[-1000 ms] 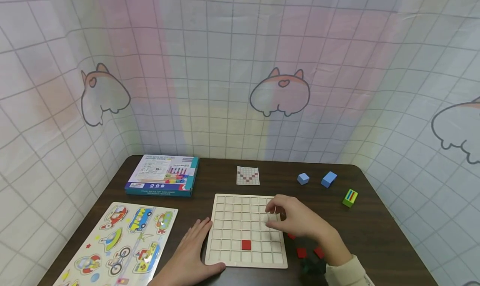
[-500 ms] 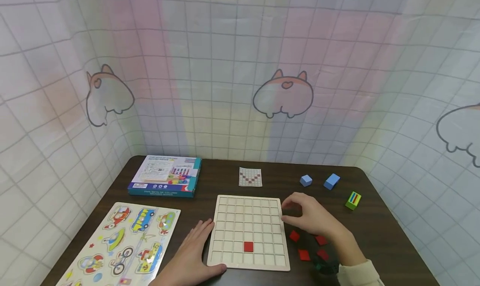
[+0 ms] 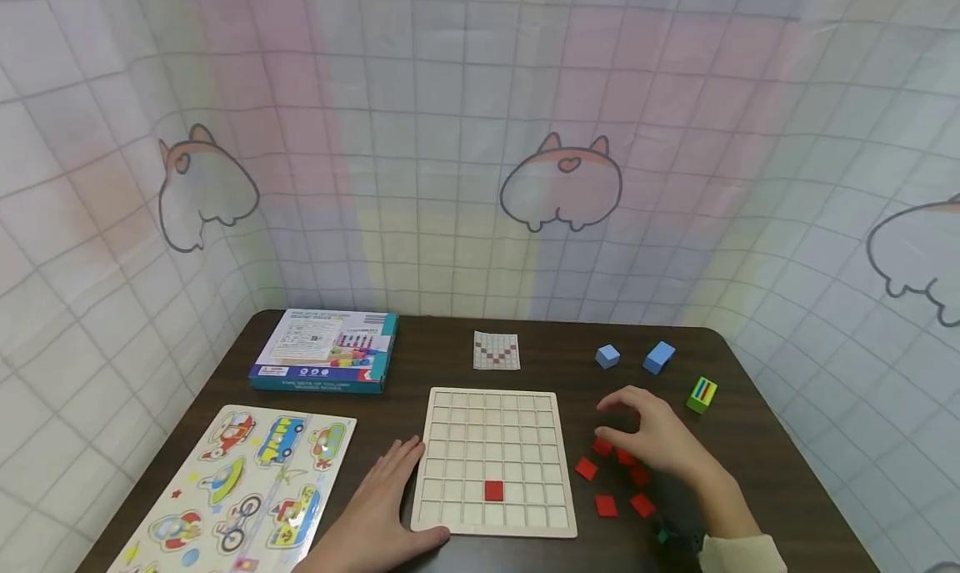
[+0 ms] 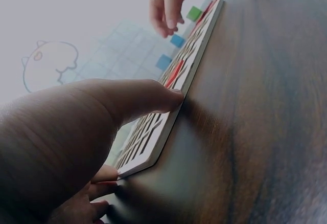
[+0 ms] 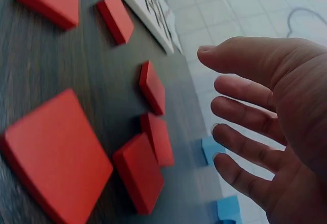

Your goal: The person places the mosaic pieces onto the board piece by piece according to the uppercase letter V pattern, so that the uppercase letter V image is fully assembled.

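Observation:
A pale wooden grid board (image 3: 452, 451) lies at the front middle of the table, with one red square tile (image 3: 493, 491) in a cell of its lower part. At the board's left edge rests my left hand (image 3: 375, 506), fingers spread along the side; in the left wrist view its thumb (image 4: 148, 100) touches the front rim. My right hand (image 3: 660, 435) hovers right of the board above several loose red tiles (image 3: 606, 506). The right wrist view shows its fingers loosely bent and apart, with nothing between them, and the red tiles (image 5: 61, 155) lying below on the wood.
Behind the board lies a small pattern card (image 3: 496, 351). Two blue blocks (image 3: 659, 358) and a green striped block (image 3: 702, 395) stand at the back right. A boxed set (image 3: 324, 350) and a picture puzzle board (image 3: 240, 490) occupy the left. A dark object (image 3: 678, 535) sits near the right wrist.
My right hand has moved right, from over the board's right edge to above the loose red tiles, more of which now show. My left hand has stayed at the board's edge.

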### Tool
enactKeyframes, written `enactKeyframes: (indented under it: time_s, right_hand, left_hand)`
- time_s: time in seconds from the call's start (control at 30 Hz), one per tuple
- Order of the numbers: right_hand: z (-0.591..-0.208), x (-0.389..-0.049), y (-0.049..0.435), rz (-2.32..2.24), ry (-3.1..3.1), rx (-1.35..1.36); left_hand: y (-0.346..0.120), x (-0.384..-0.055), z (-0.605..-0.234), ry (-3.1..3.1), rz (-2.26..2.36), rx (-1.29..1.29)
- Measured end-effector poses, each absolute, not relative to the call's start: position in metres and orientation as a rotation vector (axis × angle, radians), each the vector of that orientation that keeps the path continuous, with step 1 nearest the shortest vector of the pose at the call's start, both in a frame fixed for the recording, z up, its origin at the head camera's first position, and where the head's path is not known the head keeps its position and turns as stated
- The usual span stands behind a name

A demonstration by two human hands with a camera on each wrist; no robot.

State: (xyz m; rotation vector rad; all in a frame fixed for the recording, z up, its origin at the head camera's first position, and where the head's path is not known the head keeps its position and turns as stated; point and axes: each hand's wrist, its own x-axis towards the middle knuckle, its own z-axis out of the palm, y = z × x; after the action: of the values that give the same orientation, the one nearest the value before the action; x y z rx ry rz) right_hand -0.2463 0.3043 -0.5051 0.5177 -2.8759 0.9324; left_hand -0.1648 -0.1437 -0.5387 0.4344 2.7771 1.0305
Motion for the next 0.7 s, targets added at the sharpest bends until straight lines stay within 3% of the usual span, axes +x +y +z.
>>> enactKeyframes:
  time_s: [0.7]
  right_hand:
    - [-0.514,-0.245,0.323,0.994,-3.004,0.546]
  left_hand:
    - [-0.142,-0.164,-0.535,2.775,0.983,0.356]
